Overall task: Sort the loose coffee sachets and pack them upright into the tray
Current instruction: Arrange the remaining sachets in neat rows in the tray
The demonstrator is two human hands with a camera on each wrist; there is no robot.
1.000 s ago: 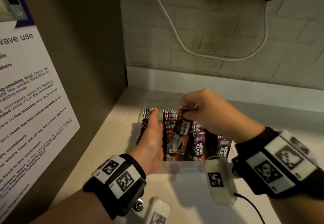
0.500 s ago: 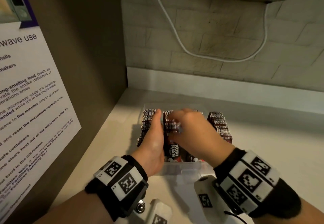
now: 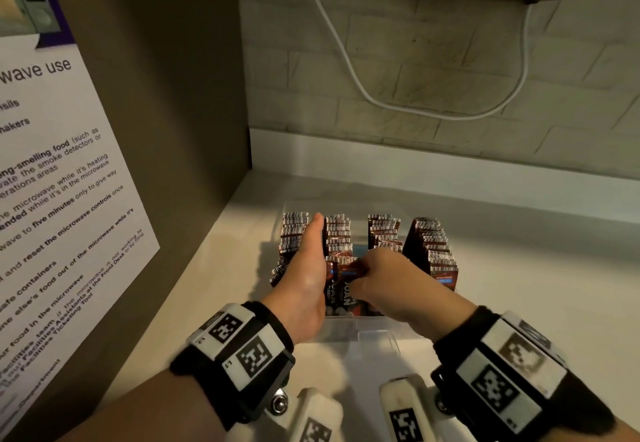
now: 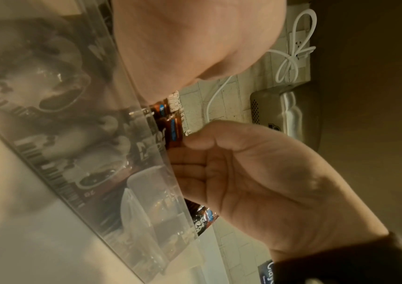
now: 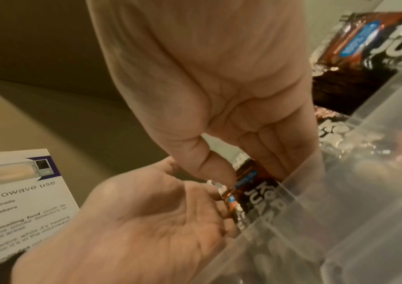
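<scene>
Hands meet at the near end of the clear tray [image 3: 360,329] on the worktop [image 3: 519,303]. The right hand [image 3: 394,282] pinches a coffee sachet [image 3: 349,270] upright in the second row; the left hand [image 3: 308,279] lies flat, fingers straight, between two sachet rows [image 3: 337,233].

Dark brown sachets [image 3: 437,257], clear tray [image 3: 377,332].

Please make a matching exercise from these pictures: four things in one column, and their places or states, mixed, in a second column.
Things:
1. left hand
2. right hand
3. white cable
4. poster

Places or states:
a. hangs in a loop on the brick wall
b. pinches a sachet at the near end of a row
c. stuck on the left panel
d. flat, fingers straight, between two rows in the tray

Pairs: 1-d, 2-b, 3-a, 4-c
</scene>
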